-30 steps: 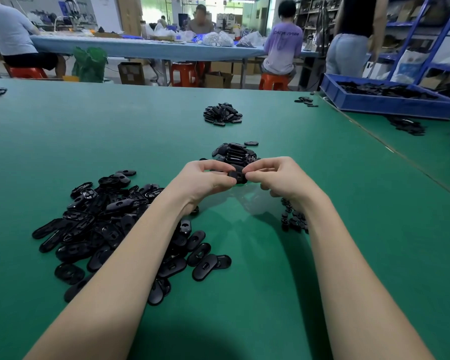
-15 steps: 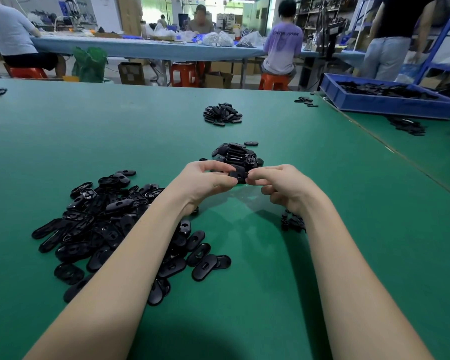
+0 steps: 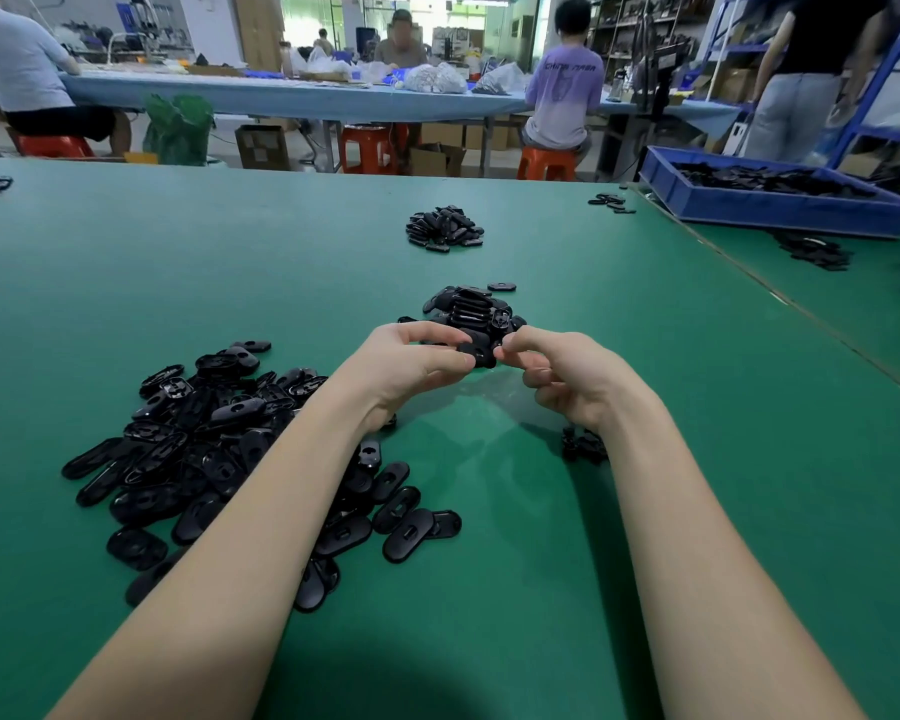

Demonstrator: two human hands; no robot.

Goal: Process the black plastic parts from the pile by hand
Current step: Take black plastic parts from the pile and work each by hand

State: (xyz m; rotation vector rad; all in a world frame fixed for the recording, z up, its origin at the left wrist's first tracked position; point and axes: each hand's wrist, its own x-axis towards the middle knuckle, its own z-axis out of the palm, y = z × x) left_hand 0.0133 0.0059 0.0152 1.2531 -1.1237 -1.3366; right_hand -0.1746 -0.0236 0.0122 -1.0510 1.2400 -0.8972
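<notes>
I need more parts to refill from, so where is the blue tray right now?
In the head view the blue tray sits far right on the adjoining green table, holding black parts, with a small loose heap just in front of it.

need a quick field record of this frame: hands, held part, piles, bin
left hand: pinches black plastic part
right hand: pinches same part from the other side
big pile: loose on the green table, under the left forearm
small pile: just beyond the hands
far pile: mid-table
blue bin: right, holds black parts
</notes>
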